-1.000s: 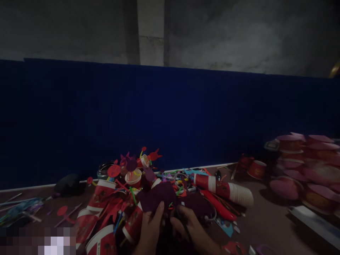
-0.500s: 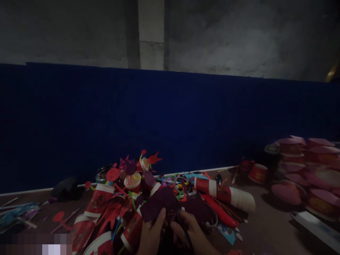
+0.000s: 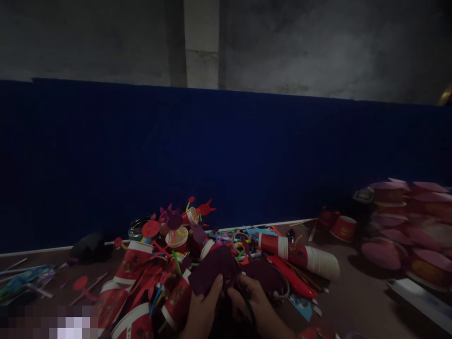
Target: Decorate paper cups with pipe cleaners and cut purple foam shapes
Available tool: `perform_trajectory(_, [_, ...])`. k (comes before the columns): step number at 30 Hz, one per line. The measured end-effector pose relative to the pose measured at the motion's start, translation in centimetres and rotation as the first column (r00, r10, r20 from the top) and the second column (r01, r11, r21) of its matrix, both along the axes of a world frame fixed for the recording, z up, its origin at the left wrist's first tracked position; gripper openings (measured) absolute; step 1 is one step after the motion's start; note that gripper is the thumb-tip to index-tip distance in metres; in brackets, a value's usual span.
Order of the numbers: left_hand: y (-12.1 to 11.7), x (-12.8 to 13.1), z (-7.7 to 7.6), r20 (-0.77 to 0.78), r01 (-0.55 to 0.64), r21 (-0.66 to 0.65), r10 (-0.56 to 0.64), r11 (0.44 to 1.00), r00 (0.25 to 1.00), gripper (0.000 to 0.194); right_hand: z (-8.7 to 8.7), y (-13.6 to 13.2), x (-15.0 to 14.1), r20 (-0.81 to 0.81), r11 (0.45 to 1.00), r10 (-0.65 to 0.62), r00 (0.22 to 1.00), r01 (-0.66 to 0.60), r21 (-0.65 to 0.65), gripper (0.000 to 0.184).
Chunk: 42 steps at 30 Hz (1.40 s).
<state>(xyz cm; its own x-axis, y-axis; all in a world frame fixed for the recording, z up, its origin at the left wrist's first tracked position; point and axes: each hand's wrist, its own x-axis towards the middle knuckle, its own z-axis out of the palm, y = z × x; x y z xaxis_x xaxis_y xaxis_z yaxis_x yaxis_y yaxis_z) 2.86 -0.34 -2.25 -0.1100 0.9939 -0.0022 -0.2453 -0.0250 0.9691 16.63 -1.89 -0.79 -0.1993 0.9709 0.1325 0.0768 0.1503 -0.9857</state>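
My left hand [image 3: 205, 308] is closed on a dark purple sheet [image 3: 212, 268], thumb on top of it. My right hand [image 3: 256, 303] curls beside the sheet's right edge, with the dark loop of what looks like scissors [image 3: 250, 308] around its fingers. The blades are lost in shadow. Behind my right hand lies another dark purple piece [image 3: 264, 273] within a pale curved rim. Red paper cups [image 3: 176, 301] decorated with cut-out shapes and coloured straws crowd the left side of my left hand.
Stacked paper cups [image 3: 300, 256] lie sideways near a red glossy strip [image 3: 293, 280]. At far right stands a pile of red cups with pink tops [image 3: 423, 226], near a white box-like strip [image 3: 423, 301]. A blue panel [image 3: 226, 155] rises behind the table. Coloured scraps [image 3: 38, 278] lie left.
The view has shifted slightly. Both hands stay close together at the dark purple sheet, with almost no visible movement.
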Motion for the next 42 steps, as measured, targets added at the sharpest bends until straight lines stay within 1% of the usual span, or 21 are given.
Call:
perform_trajectory(3, [-0.1, 0.0, 0.3, -0.032, -0.009, 0.03, 0.01, 0.999, 0.999, 0.05, -0.4, 0.2, 0.1, -0.01, 1.0, 0.009, 1.0, -0.009, 0.0, 0.038])
perform_trajectory(5, [-0.1, 0.1, 0.3, -0.037, 0.006, 0.039, -0.004, 0.999, 0.999, 0.049, -0.5, 0.2, 0.1, -0.019, 1.0, 0.01, 1.0, -0.01, -0.011, 0.037])
perform_trajectory(8, [0.0, 0.2, 0.1, -0.018, 0.022, 0.013, -0.022, 1.0, 1.0, 0.051, -0.3, 0.1, 0.0, -0.021, 0.999, 0.007, 1.0, -0.008, -0.035, 0.036])
perform_trajectory(11, [0.1, 0.2, -0.2, -0.045, 0.02, -0.007, -0.021, 1.0, 0.999, 0.052, 0.1, -0.1, -0.1, -0.037, 0.999, -0.002, 0.999, 0.001, -0.04, 0.036])
perform_trajectory(14, [-0.1, 0.1, -0.1, -0.087, 0.036, 0.026, -0.033, 0.999, 0.996, 0.049, 0.6, -0.3, -0.3, -0.075, 0.999, -0.016, 0.997, 0.013, -0.048, 0.036])
perform_trajectory(18, [-0.2, 0.2, 0.4, -0.112, 0.049, 0.082, -0.04, 0.995, 0.993, 0.046, 0.7, -0.3, -0.4, -0.082, 0.998, -0.051, 0.995, 0.048, -0.041, 0.039])
perform_trajectory(21, [-0.2, 0.3, 0.8, -0.133, 0.045, 0.047, -0.038, 0.998, 0.99, 0.048, 0.5, -0.3, -0.4, -0.054, 0.998, -0.065, 0.996, 0.063, -0.023, 0.039])
perform_trajectory(26, [-0.4, 0.4, 1.2, -0.173, 0.016, 0.033, -0.01, 0.999, 0.985, 0.049, 0.2, -0.2, -0.3, -0.057, 0.999, -0.035, 0.998, 0.034, -0.024, 0.037])
perform_trajectory(30, [-0.6, 0.5, 1.6, -0.145, -0.006, 0.017, 0.009, 1.0, 0.989, 0.045, -0.2, 0.1, -0.1, -0.057, 0.997, -0.066, 0.996, 0.064, -0.042, 0.038])
perform_trajectory(32, [-0.6, 0.5, 1.7, -0.13, -0.015, 0.021, 0.018, 1.0, 0.991, 0.043, -0.3, 0.3, -0.1, -0.046, 0.997, -0.061, 0.997, 0.059, -0.044, 0.038])
perform_trajectory(34, [-0.6, 0.4, 1.7, -0.118, -0.021, 0.022, 0.024, 1.0, 0.993, 0.042, -0.2, 0.3, 0.0, -0.039, 0.997, -0.06, 0.997, 0.058, -0.042, 0.039])
perform_trajectory(39, [-0.4, 0.2, 1.4, -0.122, -0.032, -0.033, 0.028, 0.999, 0.992, 0.039, 0.6, 0.2, 0.0, 0.015, 0.998, -0.061, 0.998, 0.061, -0.027, 0.04])
perform_trajectory(42, [-0.3, 0.2, 1.2, -0.131, -0.008, -0.008, 0.007, 1.0, 0.991, 0.04, 0.7, 0.1, 0.0, 0.02, 0.998, -0.053, 0.998, 0.053, -0.016, 0.039])
